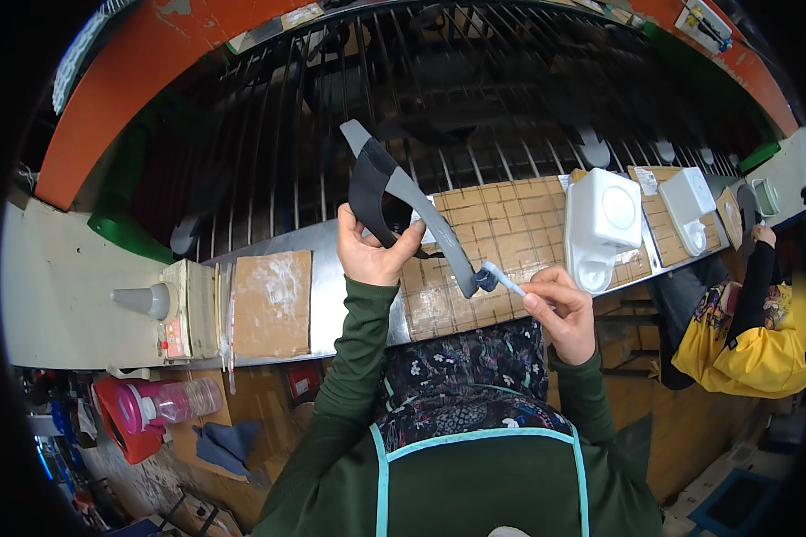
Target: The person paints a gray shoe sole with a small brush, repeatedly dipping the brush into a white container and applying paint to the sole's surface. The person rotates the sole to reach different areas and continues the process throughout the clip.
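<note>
Reaching up from the near edge in dark green sleeves, both forearms bent at the elbows. Left hand [373, 249] raised farther out, palm turned toward the face, fingers and thumb closing in a pinch grip. Right hand [561, 310] sitting lower and to the right, fingers curling in, thumb and forefinger pinching leftward.

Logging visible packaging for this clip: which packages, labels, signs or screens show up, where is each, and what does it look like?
Label: front of the cream box left on the bench; small, reddish-orange.
Sticker: cardboard sheet behind the white moulded container; small, pale rectangle.
Plate: upper right on the orange frame; white rectangle.
Bottle: shelf at lower left; clear, pink cap.
No screens visible.
</note>
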The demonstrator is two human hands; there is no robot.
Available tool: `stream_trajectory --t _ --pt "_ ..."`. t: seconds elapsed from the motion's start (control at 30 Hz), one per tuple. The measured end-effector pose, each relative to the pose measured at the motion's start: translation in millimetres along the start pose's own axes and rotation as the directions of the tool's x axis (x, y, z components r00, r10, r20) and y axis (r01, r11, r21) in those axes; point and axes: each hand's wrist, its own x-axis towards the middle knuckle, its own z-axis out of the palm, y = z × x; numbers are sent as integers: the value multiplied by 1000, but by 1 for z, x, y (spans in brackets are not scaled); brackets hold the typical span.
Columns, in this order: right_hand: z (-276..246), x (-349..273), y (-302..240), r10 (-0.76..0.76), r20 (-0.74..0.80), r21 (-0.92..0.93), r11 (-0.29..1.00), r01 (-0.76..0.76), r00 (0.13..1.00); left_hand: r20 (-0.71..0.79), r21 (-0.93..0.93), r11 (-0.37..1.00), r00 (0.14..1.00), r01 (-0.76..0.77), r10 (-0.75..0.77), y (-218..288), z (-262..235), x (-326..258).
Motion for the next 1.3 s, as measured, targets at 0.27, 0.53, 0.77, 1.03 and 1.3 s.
stream_trajectory --t 0.27,0.53,0.77,1.03,1.3 --pt "5 7 6 -118 -67 -197 975 102 991 -48 204 977 997 -56 67 -1 -1 -7" --pt "5 29 -3 -283 -74 -404 885 230 956 21 297 950 996 -93 91 2 2 -17" --pt "5 39 -10 -377 -113 -492 825 278 919 105 375 910 983 -178 149 6 4 -18" --pt "2 32 -11 -399 -56 -541 783 308 915 104 388 894 975 -223 198 9 1 -12" --pt "0 27 -10 -388 -56 -543 785 299 920 29 358 917 984 -174 175 11 1 -4"
